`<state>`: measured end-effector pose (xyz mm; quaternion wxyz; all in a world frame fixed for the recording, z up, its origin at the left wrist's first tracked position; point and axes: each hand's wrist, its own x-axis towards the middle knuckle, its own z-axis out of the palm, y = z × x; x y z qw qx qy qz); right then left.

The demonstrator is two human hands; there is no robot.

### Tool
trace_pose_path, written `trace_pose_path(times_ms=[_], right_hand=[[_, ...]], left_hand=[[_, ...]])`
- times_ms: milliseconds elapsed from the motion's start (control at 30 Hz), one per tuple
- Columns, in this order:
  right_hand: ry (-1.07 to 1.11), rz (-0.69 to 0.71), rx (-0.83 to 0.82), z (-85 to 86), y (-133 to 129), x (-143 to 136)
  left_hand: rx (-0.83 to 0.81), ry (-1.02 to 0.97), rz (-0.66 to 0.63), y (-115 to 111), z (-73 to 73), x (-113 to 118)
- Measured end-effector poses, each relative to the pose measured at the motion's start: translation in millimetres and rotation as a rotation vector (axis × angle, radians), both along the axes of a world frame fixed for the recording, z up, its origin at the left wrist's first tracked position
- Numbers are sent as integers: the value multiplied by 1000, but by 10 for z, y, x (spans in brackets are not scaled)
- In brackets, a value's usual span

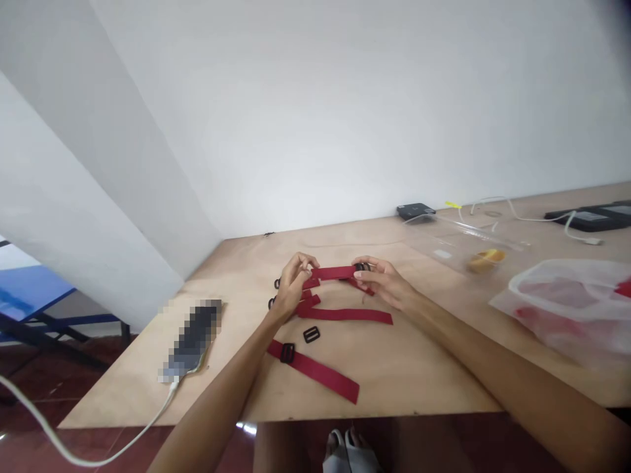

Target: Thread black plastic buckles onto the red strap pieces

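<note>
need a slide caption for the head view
A red strap held between left hand and right hand, a black buckle in the right.

From my end of the feed I can read no word, number or brand. To the right of the right hand (382, 282), a clear plastic bag (424, 236) carries a small white label (441, 253), too blurred for me to make out. Farther right of that grip, a pale label (589, 216) on a black device (566, 221) is just as illegible to me. Left of the left hand (294, 279), I get the phone (192, 338) screen only as pixel blocks.
</note>
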<state>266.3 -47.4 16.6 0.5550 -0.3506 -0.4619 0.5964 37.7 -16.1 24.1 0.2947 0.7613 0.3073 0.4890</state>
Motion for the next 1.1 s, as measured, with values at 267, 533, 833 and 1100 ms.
trace_pose_path(times_ms=[267, 533, 833, 1100], right_hand=[[-266, 55, 94, -220, 16, -95], [-146, -219, 87, 15, 99, 170], [-60, -115, 82, 36, 53, 100], [-5, -179, 84, 65, 30, 47]], left_hand=[[344, 373, -159, -71, -102, 179], [359, 462, 62, -8, 81, -189], [229, 509, 141, -368, -24, -272], [154, 633, 62, 5, -42, 42]])
